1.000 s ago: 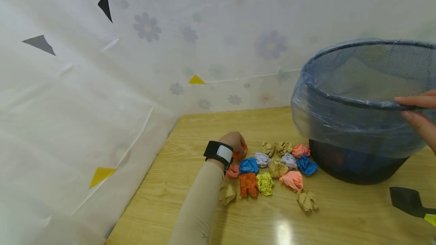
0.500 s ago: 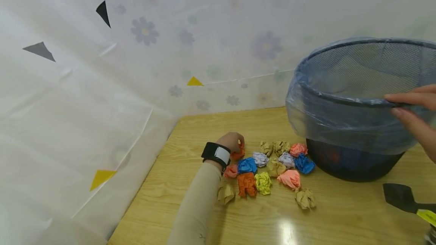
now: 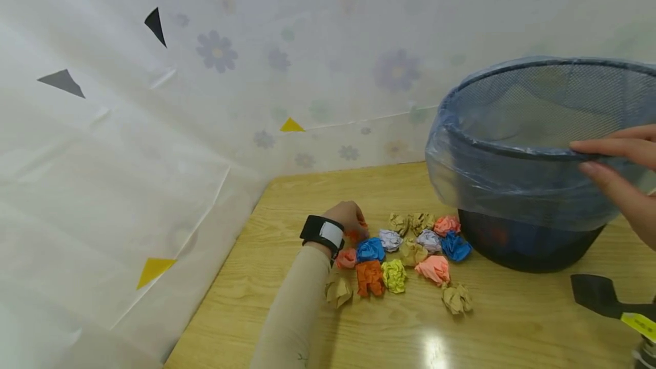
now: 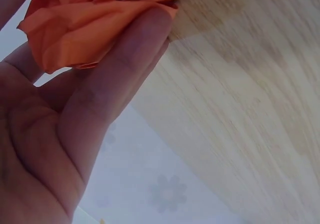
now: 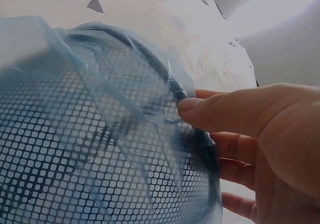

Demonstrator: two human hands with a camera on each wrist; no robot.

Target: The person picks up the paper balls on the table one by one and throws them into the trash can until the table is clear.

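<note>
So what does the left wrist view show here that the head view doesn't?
Only the left wrist view shows the left hand close up, its fingers curled round a crumpled orange paper ball. Only the head view shows the other paper balls, the mesh bin and the right hand on its rim. Both show the wooden table.

Head view looking down over wooden table, wrist views close, left sharing table, right sharing mesh bin
</note>
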